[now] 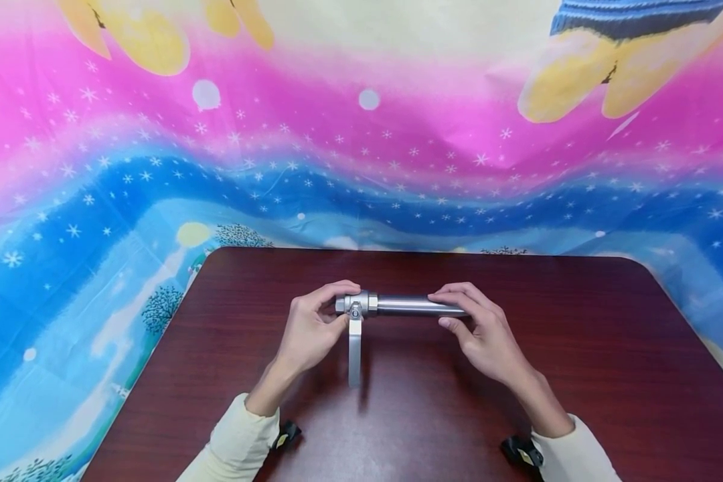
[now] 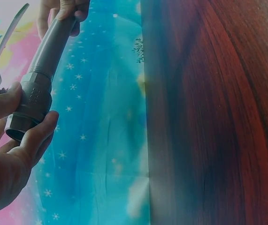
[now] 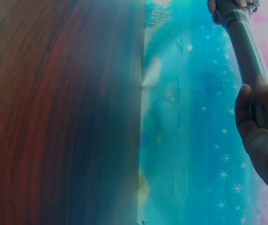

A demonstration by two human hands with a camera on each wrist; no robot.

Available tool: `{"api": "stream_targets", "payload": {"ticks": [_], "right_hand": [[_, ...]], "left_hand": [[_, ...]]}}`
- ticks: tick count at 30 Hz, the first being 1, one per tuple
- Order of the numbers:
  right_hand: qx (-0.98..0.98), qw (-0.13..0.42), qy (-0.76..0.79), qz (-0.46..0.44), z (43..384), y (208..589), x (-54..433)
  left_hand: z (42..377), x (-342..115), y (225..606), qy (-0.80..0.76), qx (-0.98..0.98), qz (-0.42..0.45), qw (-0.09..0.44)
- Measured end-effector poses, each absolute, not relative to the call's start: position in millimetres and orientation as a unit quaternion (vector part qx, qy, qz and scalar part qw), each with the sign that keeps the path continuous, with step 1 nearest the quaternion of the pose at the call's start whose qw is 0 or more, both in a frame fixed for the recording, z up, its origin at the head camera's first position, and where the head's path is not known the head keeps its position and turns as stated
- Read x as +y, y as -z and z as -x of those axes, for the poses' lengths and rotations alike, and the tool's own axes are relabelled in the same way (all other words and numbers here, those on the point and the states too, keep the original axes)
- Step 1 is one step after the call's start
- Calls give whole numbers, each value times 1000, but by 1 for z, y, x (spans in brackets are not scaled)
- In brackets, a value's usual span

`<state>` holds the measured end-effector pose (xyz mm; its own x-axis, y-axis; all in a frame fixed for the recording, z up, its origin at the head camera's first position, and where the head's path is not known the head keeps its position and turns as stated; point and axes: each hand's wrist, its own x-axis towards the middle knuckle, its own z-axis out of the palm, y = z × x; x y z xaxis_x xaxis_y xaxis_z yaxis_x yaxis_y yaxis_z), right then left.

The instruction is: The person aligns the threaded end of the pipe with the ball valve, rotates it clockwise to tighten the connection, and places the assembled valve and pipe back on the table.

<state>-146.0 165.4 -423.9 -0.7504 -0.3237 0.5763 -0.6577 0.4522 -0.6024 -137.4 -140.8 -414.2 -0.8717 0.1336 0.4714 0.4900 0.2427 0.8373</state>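
A metal ball valve (image 1: 358,302) with a long lever handle (image 1: 354,355) is joined end to end with a straight steel pipe (image 1: 405,306). My left hand (image 1: 314,329) grips the valve body between thumb and fingers, and the lever points toward me. At the pipe's far right end, my right hand (image 1: 485,328) holds it between thumb and fingers. In the left wrist view the valve body (image 2: 34,101) has an open threaded end, and the pipe (image 2: 53,47) meets its other end. The right wrist view shows the pipe (image 3: 251,56) with fingers curled round it.
A dark reddish wooden table (image 1: 410,415) lies below both hands. Behind it hangs a colourful printed cloth (image 1: 361,154) with snowflakes. Black straps (image 1: 286,435) sit at the sleeve cuffs.
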Motion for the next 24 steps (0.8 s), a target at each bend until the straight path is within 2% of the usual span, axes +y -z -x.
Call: {"api": "stream_targets", "payload": {"ticks": [11,19,24], "right_hand": [[-836,180,-432,-287,146,424,166],[-837,151,-442,-285,145,425,167],[-845,160,-427,-278,144,425,165]], "left_hand": [[137,-140,413,584,-773,197,148],[136,-139,412,581,-775,197,148],[136,-139,413,580,-776,198,150]]}}
